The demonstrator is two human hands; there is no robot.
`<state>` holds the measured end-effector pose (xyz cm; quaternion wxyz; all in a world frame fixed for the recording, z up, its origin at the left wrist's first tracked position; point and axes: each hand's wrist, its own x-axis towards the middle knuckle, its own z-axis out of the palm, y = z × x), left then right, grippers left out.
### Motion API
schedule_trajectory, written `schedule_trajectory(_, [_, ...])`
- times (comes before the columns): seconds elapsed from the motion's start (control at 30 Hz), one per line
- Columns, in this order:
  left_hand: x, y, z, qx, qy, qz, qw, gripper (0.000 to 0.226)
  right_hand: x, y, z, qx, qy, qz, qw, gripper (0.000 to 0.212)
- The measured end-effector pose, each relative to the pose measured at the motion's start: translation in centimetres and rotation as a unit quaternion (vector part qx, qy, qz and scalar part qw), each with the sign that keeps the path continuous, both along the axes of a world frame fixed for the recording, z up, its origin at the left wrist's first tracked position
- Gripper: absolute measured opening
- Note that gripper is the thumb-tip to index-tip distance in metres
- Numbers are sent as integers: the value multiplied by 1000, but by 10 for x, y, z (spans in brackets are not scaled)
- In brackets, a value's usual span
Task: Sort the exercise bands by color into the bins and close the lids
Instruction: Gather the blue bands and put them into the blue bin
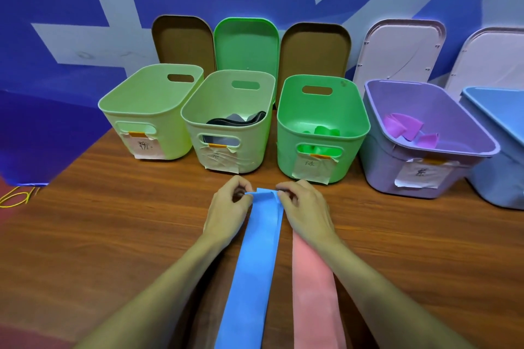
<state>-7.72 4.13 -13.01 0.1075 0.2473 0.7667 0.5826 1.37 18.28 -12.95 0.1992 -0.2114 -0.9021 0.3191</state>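
Note:
A long blue exercise band [252, 269] lies flat on the wooden table [113, 235], running toward me. My left hand [226, 207] and my right hand [303, 207] each pinch a corner of its far end, which is folded over. A pink band [314, 292] lies beside it on the right, partly under my right forearm. Behind stand five open bins: a pale green bin [147, 122] that looks empty, a pale green bin [226, 127] with dark bands, a green bin [323, 136] with green bands, a purple bin [425, 144] with purple bands, and a blue bin [499, 150] at the right edge.
Lids lean against the blue-and-white wall behind the bins: two brown lids [181, 42] [314, 48], a green lid [246, 42] and two pale pink lids [402, 51] [493, 65]. Paper labels are taped on the bin fronts. A yellow cord [17, 195] lies off the table's left.

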Motion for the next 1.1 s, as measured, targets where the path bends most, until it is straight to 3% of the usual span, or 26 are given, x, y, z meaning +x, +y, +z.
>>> schedule_trajectory(0.23, [-2,1,3,88,-33,80,992,13,4,-6,5,51,-14,3,999,7])
schedule_trajectory(0.43, [-3,-4,16,119,-96,134,979,8,4,-33,20,253,-104,45,961,14])
schedule_trajectory(0.57, [-11,-20,26,70,-145,120,980,9,-3,-37,54,200,-180,30,963,19])
schedule_trajectory(0.67, [-16,-32,45,42,-138,84,986,18,-6,-33,78,118,-145,30,982,15])
schedule_trajectory(0.8, [-19,-44,87,89,-103,76,988,21,-3,-35,111,-6,-108,1,994,10])
schedule_trajectory(0.93, [-9,-54,132,117,-72,39,990,17,3,-36,130,61,-200,21,978,18])
schedule_trajectory(1.1, [2,-64,147,91,-52,5,994,12,13,-41,139,50,-86,5,995,14])
